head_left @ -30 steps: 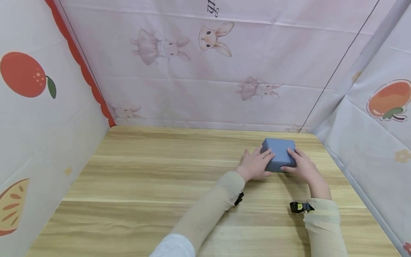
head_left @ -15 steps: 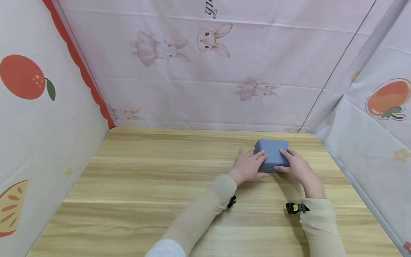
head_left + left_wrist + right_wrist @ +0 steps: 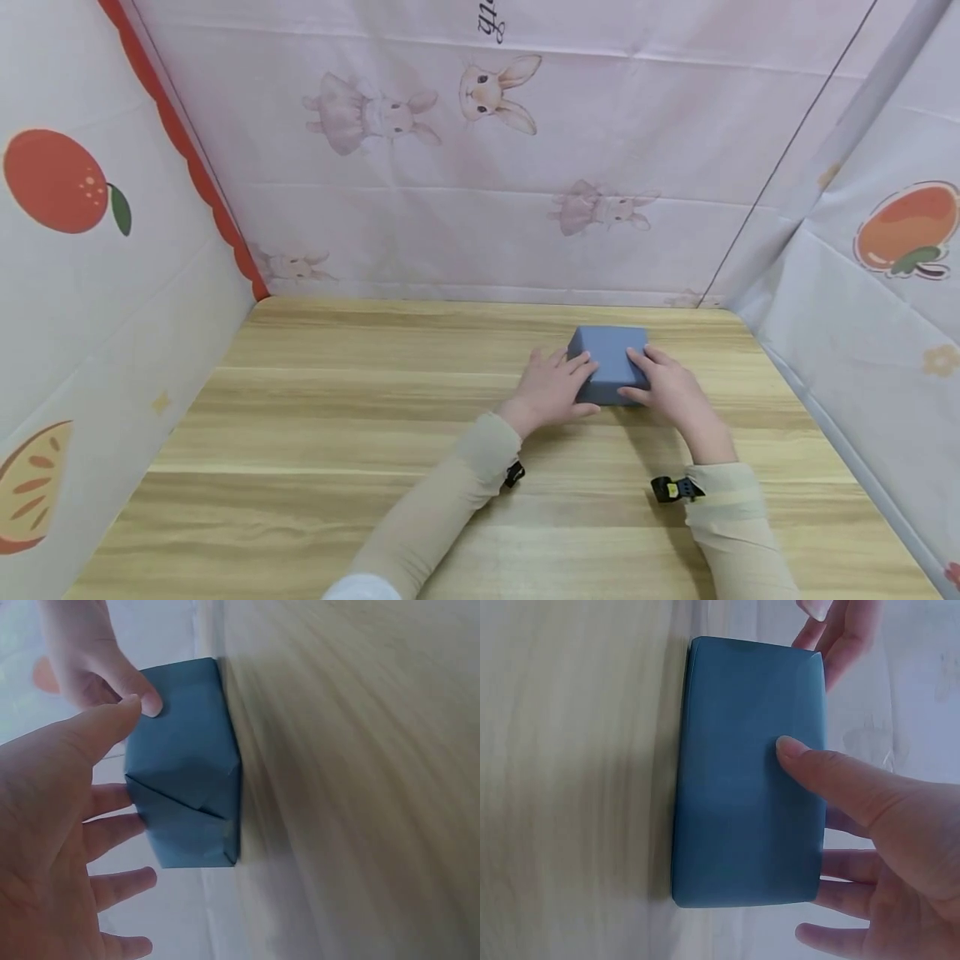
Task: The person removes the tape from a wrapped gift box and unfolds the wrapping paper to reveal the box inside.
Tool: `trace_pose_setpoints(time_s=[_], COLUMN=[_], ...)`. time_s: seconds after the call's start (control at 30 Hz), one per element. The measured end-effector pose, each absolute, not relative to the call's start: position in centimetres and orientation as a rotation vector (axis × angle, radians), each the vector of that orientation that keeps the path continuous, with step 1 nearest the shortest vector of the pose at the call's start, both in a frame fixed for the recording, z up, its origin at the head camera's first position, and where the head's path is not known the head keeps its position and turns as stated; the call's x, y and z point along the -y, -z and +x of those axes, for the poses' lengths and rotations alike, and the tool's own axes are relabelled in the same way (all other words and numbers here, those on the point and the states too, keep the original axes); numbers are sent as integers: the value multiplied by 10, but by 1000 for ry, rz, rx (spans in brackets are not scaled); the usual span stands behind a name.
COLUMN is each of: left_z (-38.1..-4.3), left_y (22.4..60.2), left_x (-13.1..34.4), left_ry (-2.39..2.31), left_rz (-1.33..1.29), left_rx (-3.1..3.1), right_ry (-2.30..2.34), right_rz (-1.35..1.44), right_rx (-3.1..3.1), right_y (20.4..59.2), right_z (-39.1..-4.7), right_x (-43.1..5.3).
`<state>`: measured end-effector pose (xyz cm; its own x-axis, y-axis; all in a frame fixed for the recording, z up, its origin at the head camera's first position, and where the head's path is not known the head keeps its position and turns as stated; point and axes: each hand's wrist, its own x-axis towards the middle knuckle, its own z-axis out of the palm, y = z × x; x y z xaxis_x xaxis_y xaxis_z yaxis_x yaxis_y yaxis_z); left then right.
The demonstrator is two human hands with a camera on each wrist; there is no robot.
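Observation:
A box wrapped in blue paper lies flat on the wooden table, right of the middle and near the back. My left hand touches its left side and top edge with outstretched fingers. In the left wrist view, a folded paper seam crosses the near end of the box; two left fingertips meet its upper edge and the other two stand apart from it. My right hand holds the box at its right part, the thumb on the front face and the fingers over the top, partly hidden in the right wrist view.
The wooden table reaches to a pink rabbit-print backdrop behind the box. White fruit-print sheets stand at the left and right edges. Both wrists wear small black devices.
Both hands and the blue box have shifted left along the table together, the box keeping about the same distance from the backdrop. The hold on it looks unchanged.

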<state>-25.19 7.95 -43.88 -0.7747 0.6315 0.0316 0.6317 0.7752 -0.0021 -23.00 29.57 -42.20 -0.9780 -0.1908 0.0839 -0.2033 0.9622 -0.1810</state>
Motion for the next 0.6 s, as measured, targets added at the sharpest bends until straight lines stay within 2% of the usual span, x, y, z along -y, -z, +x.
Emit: trace_pose_setpoints(time_s=[0.6], left_z=[-239], left_y=[433], left_x=[-7], left_ry=[111], left_rz=[-993], left_rx=[2989], right_ry=[-184], right_rz=[609], right_rx=[2819], right_y=[426], right_z=[-220], right_x=[-241])
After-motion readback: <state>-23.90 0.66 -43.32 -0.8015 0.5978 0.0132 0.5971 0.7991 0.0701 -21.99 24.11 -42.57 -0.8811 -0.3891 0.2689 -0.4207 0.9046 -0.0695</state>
